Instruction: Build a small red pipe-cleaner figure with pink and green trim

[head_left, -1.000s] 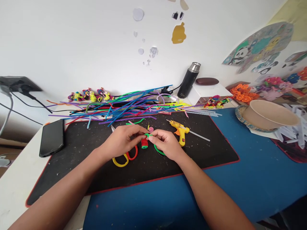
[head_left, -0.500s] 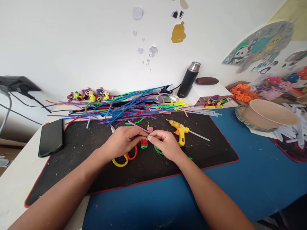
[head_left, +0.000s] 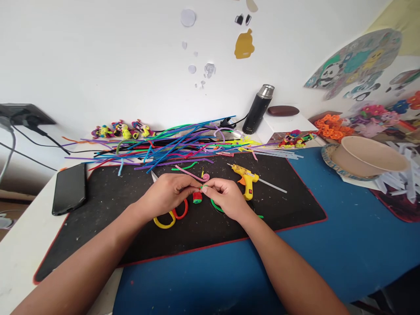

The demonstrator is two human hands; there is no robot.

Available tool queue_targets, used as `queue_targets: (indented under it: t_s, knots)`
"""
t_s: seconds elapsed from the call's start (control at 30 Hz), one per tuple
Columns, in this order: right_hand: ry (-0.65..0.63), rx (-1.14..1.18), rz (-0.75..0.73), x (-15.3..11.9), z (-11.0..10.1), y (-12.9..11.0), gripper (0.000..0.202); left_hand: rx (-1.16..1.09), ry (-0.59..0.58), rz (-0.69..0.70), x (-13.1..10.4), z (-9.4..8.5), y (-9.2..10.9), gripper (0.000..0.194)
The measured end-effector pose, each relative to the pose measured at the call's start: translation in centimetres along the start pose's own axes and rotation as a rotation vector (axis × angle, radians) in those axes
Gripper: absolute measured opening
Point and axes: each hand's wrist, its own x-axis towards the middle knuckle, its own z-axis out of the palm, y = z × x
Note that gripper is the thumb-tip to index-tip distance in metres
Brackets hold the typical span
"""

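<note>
My left hand (head_left: 170, 192) and my right hand (head_left: 225, 195) meet over the black mat, fingertips pinched together on a green pipe cleaner (head_left: 216, 206). Its tail curves out below my right hand; the pinched end is mostly hidden by fingers. Just under the fingertips sits a small red and green roll (head_left: 197, 197). Behind them lies a pink pipe cleaner (head_left: 190, 173) with one end coiled in a spiral. Scissors (head_left: 165, 222) with yellow and red handles lie partly under my left hand. To the right rests a yellow glue gun (head_left: 246, 179) with a glue stick in its back.
Many coloured pipe cleaners (head_left: 170, 146) lie along the wall. A black phone (head_left: 69, 189) is at the left, a black flask (head_left: 259, 108) at the back. A bowl (head_left: 374, 155) stands at the right. Small figures (head_left: 123, 130) sit at the back left of the black mat (head_left: 278, 216).
Almost nothing differs. Both hands stay in the same place, with at most a slight shift of the fingertips on the green pipe cleaner.
</note>
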Motion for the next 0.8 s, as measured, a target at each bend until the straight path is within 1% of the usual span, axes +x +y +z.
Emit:
queue_targets:
  t_s: [0.27, 0.6, 0.7, 0.8]
  knots:
    - [-0.014, -0.016, 0.004, 0.00, 0.00, 0.09, 0.026, 0.014, 0.010, 0.034, 0.01, -0.05, 0.02, 0.018]
    - [-0.024, -0.057, 0.000, 0.02, -0.02, 0.06, 0.025, 0.006, -0.017, 0.024, -0.14, 0.03, -0.39, 0.021]
    - [-0.028, -0.033, 0.007, 0.03, -0.03, 0.01, 0.026, -0.017, -0.017, -0.011, -0.04, -0.02, -0.10, 0.020]
    - [-0.053, 0.037, 0.014, 0.04, -0.13, -0.08, 0.029, -0.067, -0.009, -0.081, 0.16, -0.09, 0.38, 0.019]
